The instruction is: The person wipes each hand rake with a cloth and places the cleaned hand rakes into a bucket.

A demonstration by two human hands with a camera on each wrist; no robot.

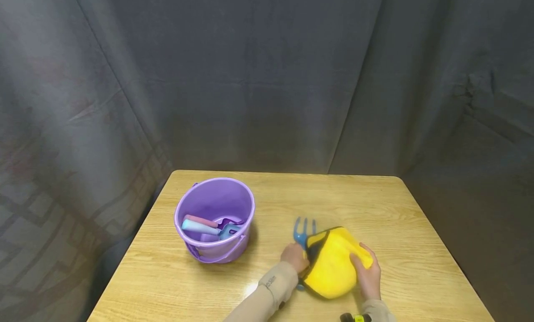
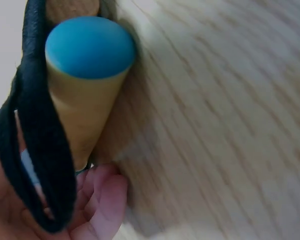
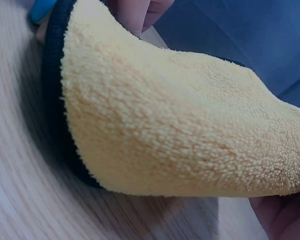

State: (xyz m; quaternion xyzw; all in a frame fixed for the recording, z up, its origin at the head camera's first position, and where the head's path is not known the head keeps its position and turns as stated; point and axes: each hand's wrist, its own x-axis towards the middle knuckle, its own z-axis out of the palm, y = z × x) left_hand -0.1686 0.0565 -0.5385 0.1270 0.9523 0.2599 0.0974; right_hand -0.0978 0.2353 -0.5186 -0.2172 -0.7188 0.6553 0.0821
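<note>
A yellow fleecy cloth [image 1: 333,266] with a black border is stretched between the two hands, just over the table. My right hand [image 1: 369,275] grips its right side, thumb on top and fingers behind. At its left edge my left hand [image 1: 294,257] pinches the black-trimmed border, which folds into a loop in the left wrist view. A blue toy garden fork [image 1: 301,237] lies under and beside that hand, tines pointing away. Its pale yellow handle [image 2: 85,107] ends in a blue cap [image 2: 90,47]. The cloth and hand hide the fork's middle.
A purple bucket [image 1: 212,255] stands on the left of the wooden table [image 1: 167,294]. Inside lie a tool with a light blue handle [image 1: 200,227], a pink handle [image 1: 201,220] and a dark purple piece. Grey curtains [image 1: 267,81] hang behind the table.
</note>
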